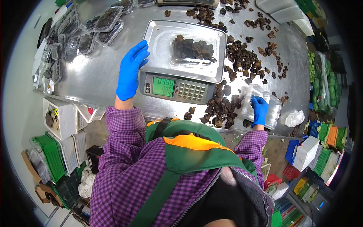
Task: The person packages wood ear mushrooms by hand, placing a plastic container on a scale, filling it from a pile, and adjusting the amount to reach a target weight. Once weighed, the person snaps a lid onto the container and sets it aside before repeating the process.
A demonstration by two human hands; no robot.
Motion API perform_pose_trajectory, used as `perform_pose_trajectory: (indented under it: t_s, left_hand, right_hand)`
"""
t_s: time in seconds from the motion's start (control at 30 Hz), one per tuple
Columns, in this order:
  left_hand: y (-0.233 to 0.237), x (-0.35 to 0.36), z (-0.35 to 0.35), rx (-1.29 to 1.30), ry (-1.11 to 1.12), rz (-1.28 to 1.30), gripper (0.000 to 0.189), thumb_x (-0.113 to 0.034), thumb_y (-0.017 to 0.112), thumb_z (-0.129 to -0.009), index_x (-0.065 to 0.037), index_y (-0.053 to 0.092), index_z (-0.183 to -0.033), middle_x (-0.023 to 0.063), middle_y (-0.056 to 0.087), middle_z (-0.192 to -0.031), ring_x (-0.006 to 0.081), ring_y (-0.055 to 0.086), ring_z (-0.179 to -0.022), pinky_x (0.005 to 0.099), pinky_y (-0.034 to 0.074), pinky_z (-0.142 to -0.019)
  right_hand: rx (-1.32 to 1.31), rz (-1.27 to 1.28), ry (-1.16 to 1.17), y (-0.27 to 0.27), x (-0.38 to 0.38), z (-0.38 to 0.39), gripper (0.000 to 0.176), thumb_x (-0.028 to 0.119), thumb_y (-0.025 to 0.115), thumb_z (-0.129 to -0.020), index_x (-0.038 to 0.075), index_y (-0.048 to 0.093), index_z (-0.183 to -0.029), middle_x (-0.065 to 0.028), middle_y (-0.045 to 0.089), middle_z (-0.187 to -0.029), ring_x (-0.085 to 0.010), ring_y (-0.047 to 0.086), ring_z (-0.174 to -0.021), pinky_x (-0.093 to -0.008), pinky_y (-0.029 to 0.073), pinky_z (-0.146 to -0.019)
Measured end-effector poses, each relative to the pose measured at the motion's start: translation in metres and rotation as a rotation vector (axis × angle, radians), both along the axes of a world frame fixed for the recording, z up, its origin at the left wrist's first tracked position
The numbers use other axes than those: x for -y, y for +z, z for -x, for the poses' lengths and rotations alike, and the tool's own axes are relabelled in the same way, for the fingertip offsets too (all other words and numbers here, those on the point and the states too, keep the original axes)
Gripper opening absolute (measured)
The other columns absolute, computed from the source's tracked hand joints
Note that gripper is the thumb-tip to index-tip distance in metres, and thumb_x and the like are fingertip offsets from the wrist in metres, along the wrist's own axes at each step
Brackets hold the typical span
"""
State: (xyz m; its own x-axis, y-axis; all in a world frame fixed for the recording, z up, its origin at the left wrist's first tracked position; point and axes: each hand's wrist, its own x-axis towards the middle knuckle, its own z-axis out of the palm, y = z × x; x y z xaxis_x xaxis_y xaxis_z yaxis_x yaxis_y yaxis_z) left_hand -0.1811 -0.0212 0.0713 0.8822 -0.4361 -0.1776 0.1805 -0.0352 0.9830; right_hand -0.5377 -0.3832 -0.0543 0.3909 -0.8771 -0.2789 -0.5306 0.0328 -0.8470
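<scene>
My left hand (pixel 130 70), in a blue glove, is open beside the left edge of the scale, its fingers stretched out near the steel pan (pixel 159 41). On the pan lies a clear plastic tray (pixel 176 60) filled with dark, crinkled wood ear mushrooms (pixel 194 48). The scale's green display (pixel 163 87) is lit and its keypad faces me. Over to the right, my gloved right hand (pixel 259 109) has its fingers closed on a clear plastic container (pixel 247 100) at a nested stack (pixel 274 113) lying near the table's front edge.
Loose mushrooms (pixel 242 56) spread over the steel table (pixel 102 72) right of the scale. Filled clear boxes (pixel 107 19) crowd the left back. More clear containers (pixel 278 9) stand at the back right, and a crumpled plastic bag (pixel 295 118) lies by the right front edge.
</scene>
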Motion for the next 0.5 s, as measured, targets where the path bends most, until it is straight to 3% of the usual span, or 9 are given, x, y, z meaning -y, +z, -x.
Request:
perform_pose_trajectory:
  t_s: [0.1, 0.2, 0.23, 0.37, 0.43, 0.5]
  left_hand:
    - [0.002, 0.007, -0.002, -0.005, -0.029, -0.008, 0.045, -0.024, 0.057, -0.091, -0.006, 0.052, -0.132, 0.0045, 0.057, -0.127, 0.0158, 0.055, -0.111, 0.0299, 0.041, -0.096]
    - [0.000, 0.019, -0.008, -0.032, -0.055, 0.001, 0.045, -0.025, 0.056, -0.091, -0.006, 0.052, -0.132, 0.0053, 0.057, -0.127, 0.0164, 0.054, -0.112, 0.0303, 0.041, -0.097]
    - [-0.002, 0.023, -0.011, -0.051, -0.073, 0.009, 0.045, -0.025, 0.056, -0.091, -0.006, 0.051, -0.132, 0.0056, 0.057, -0.127, 0.0168, 0.054, -0.113, 0.0305, 0.041, -0.097]
    - [-0.012, 0.047, -0.027, -0.037, -0.140, 0.024, 0.047, -0.027, 0.058, -0.091, -0.007, 0.051, -0.133, 0.0070, 0.056, -0.129, 0.0181, 0.054, -0.115, 0.0306, 0.041, -0.097]
    - [-0.033, 0.066, -0.040, 0.059, -0.150, -0.037, 0.054, -0.029, 0.062, -0.089, -0.005, 0.048, -0.135, 0.0100, 0.054, -0.132, 0.0197, 0.052, -0.117, 0.0312, 0.041, -0.096]
    - [-0.058, 0.090, -0.054, 0.191, -0.166, -0.323, 0.081, -0.039, 0.074, -0.079, 0.001, 0.038, -0.139, 0.0179, 0.049, -0.136, 0.0242, 0.049, -0.122, 0.0347, 0.043, -0.096]
  right_hand:
    - [0.042, -0.079, -0.035, 0.016, 0.003, 0.016, 0.015, 0.016, 0.069, -0.086, 0.001, 0.068, -0.089, -0.0035, 0.066, -0.072, -0.0066, 0.055, -0.059, -0.0205, 0.041, -0.053]
    - [0.088, 0.106, -0.060, 0.034, 0.005, 0.026, 0.013, 0.014, 0.067, -0.087, 0.001, 0.067, -0.087, -0.0024, 0.065, -0.076, -0.0068, 0.055, -0.064, -0.0206, 0.041, -0.057]
    - [0.093, 0.272, -0.065, 0.040, 0.007, 0.031, 0.013, 0.013, 0.067, -0.088, 0.000, 0.067, -0.089, -0.0017, 0.064, -0.077, -0.0073, 0.054, -0.066, -0.0206, 0.041, -0.059]
    - [0.087, 0.373, -0.146, 0.122, -0.007, 0.030, 0.012, 0.007, 0.063, -0.089, -0.001, 0.064, -0.098, -0.0038, 0.066, -0.090, -0.0086, 0.057, -0.080, -0.0217, 0.046, -0.072]
    - [0.116, 0.446, -0.176, 0.152, -0.016, 0.023, 0.013, 0.001, 0.059, -0.089, -0.003, 0.063, -0.100, -0.0053, 0.066, -0.098, -0.0094, 0.058, -0.086, -0.0226, 0.046, -0.078]
    - [0.199, 0.538, -0.104, 0.170, -0.032, 0.003, 0.012, 0.001, 0.060, -0.089, -0.003, 0.063, -0.100, -0.0052, 0.066, -0.099, -0.0087, 0.057, -0.087, -0.0222, 0.046, -0.079]
